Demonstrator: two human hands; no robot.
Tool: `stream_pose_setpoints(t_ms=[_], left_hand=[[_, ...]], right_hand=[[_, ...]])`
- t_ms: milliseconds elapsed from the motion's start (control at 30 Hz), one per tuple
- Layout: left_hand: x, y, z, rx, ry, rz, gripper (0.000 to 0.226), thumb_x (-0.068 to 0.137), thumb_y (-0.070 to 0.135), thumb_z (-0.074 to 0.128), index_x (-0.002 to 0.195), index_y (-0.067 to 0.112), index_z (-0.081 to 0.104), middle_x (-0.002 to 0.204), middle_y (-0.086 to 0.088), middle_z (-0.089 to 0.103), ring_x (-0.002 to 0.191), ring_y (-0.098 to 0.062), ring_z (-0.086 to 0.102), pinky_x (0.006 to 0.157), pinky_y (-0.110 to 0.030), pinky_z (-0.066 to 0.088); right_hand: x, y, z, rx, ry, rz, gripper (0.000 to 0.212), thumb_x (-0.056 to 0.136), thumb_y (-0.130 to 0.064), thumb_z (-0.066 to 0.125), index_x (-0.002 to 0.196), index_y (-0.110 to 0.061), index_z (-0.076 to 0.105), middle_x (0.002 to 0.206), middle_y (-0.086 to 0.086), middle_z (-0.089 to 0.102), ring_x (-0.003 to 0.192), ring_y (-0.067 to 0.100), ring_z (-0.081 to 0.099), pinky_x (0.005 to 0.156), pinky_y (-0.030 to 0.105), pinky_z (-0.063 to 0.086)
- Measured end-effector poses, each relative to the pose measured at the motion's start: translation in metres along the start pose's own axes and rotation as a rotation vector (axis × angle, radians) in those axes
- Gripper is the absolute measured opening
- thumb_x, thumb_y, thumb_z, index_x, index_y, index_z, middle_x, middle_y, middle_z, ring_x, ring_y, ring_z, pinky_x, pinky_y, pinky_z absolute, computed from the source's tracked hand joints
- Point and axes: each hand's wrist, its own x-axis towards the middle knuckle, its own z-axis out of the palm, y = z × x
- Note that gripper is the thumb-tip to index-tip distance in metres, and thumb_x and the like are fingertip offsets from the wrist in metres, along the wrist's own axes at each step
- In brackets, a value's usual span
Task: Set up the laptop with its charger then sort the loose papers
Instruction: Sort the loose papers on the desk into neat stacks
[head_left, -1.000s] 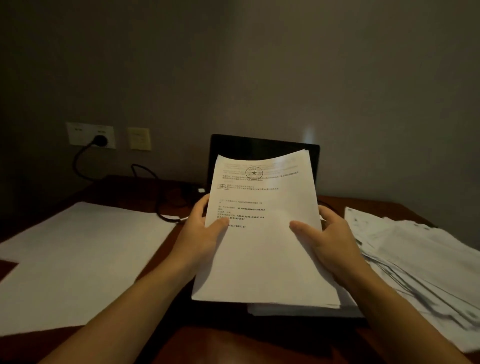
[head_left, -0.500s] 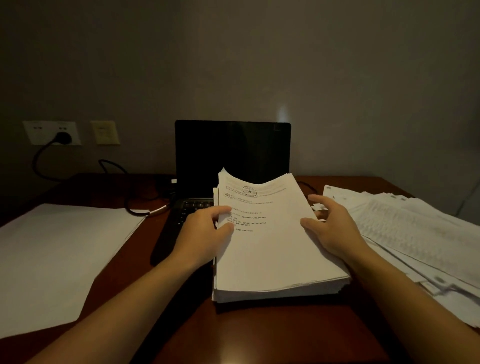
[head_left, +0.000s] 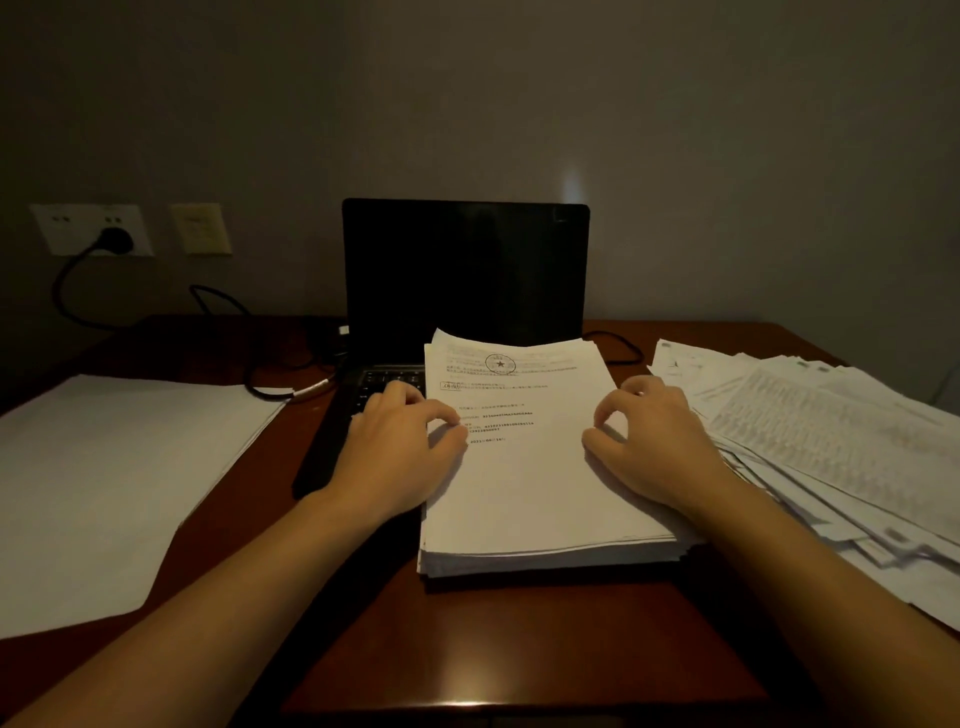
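A thick stack of printed papers (head_left: 530, 483) lies flat on the dark wooden table (head_left: 519, 639), its far end over the keyboard of the open black laptop (head_left: 465, 270), whose screen is dark. My left hand (head_left: 395, 457) rests at the stack's left edge, fingers loosely curled, thumb and fingertips touching the top sheet. My right hand (head_left: 654, 447) sits at the right edge the same way, thumb on the paper. A black charger cable (head_left: 270, 384) runs from a plug (head_left: 117, 240) in the wall socket to the laptop's left side.
A fanned heap of loose printed papers (head_left: 831, 441) covers the table's right side. Large blank white sheets (head_left: 104, 467) lie on the left. A second wall plate (head_left: 201, 228) is beside the socket. The wall stands close behind the laptop.
The stack was held up in front of the laptop by both hands. It has come down flat onto the table, and my fingers have loosened at its edges.
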Motion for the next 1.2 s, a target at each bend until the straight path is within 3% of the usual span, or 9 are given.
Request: stream_pose_setpoints(t_ms=[200,367,500,567,667,833,967,1067,1200], left_hand=[[-0.004,-0.021,-0.021,0.019,-0.011,-0.047,0.048,0.099,0.055,0.046,0.142,0.036,0.047,0.155,0.002,0.031,0.147,-0.019,0.021,0.117,-0.045,0.022],[-0.018,-0.071,-0.053,0.069,-0.026,-0.105,0.048,0.097,0.052,0.053,0.143,0.037,0.046,0.155,0.003,0.032,0.147,-0.017,0.022,0.116,-0.046,0.024],[-0.035,-0.125,-0.082,0.111,-0.048,-0.181,0.045,0.095,0.051,0.056,0.138,0.039,0.050,0.152,0.004,0.037,0.144,-0.018,0.026,0.114,-0.048,0.029],[-0.044,-0.153,-0.095,0.124,-0.052,-0.243,0.045,0.094,0.053,0.056,0.137,0.040,0.051,0.154,0.004,0.037,0.147,-0.020,0.022,0.116,-0.053,0.026],[-0.059,-0.198,-0.117,0.164,-0.067,-0.354,0.046,0.095,0.054,0.054,0.139,0.040,0.049,0.159,0.006,0.033,0.152,-0.023,0.011,0.120,-0.058,0.014],[-0.080,-0.265,-0.151,0.147,-0.053,-0.566,0.055,0.094,0.064,0.049,0.144,0.039,0.045,0.159,0.005,0.032,0.151,-0.025,0.016,0.119,-0.058,0.011],[-0.089,-0.285,-0.150,0.222,-0.174,-0.575,0.065,0.094,0.070,0.040,0.151,0.039,0.034,0.161,0.000,0.028,0.148,-0.028,0.024,0.119,-0.056,0.017],[-0.077,-0.297,-0.162,0.131,-0.077,-0.686,0.060,0.094,0.063,0.049,0.147,0.036,0.042,0.154,-0.005,0.038,0.140,-0.032,0.036,0.113,-0.050,0.030],[-0.063,-0.325,-0.181,0.191,-0.037,-0.856,0.068,0.092,0.060,0.054,0.148,0.023,0.041,0.149,-0.011,0.043,0.138,-0.035,0.037,0.113,-0.049,0.030]], right_hand=[[-0.003,-0.050,-0.001,0.138,0.024,-0.189,0.021,0.096,-0.040,0.060,0.110,-0.026,0.069,0.144,-0.004,0.049,0.135,0.015,0.037,0.110,0.035,0.034],[-0.004,-0.121,0.012,0.253,0.032,-0.333,0.018,0.098,-0.035,0.059,0.109,-0.024,0.068,0.128,-0.006,0.058,0.118,0.009,0.049,0.095,0.020,0.035],[-0.005,-0.188,0.026,0.389,-0.070,-0.431,0.016,0.099,-0.030,0.060,0.108,-0.023,0.069,0.104,-0.010,0.063,0.096,0.004,0.059,0.080,0.018,0.048],[-0.004,-0.220,0.036,0.424,-0.143,-0.457,0.015,0.099,-0.030,0.059,0.108,-0.024,0.070,0.101,-0.010,0.066,0.095,0.006,0.062,0.079,0.022,0.051],[-0.002,-0.262,0.054,0.447,-0.260,-0.465,0.018,0.100,-0.030,0.058,0.110,-0.021,0.070,0.104,-0.008,0.067,0.094,0.004,0.062,0.074,0.017,0.047],[0.012,-0.313,0.086,0.385,-0.447,-0.439,0.017,0.099,-0.033,0.059,0.111,-0.025,0.068,0.112,-0.007,0.067,0.105,0.010,0.064,0.082,0.022,0.052],[0.008,-0.336,0.111,0.144,-0.535,-0.570,0.053,0.097,-0.057,0.051,0.142,-0.030,0.048,0.147,-0.004,0.050,0.131,0.016,0.050,0.104,0.033,0.044],[-0.002,-0.341,0.127,-0.087,-0.472,-0.651,0.070,0.092,-0.075,0.031,0.151,-0.037,0.031,0.160,-0.004,0.032,0.145,0.021,0.033,0.119,0.052,0.029],[-0.010,-0.339,0.129,-0.126,-0.414,-0.666,0.086,0.082,-0.082,0.010,0.154,-0.037,0.024,0.161,-0.002,0.028,0.147,0.021,0.028,0.120,0.049,0.026]])
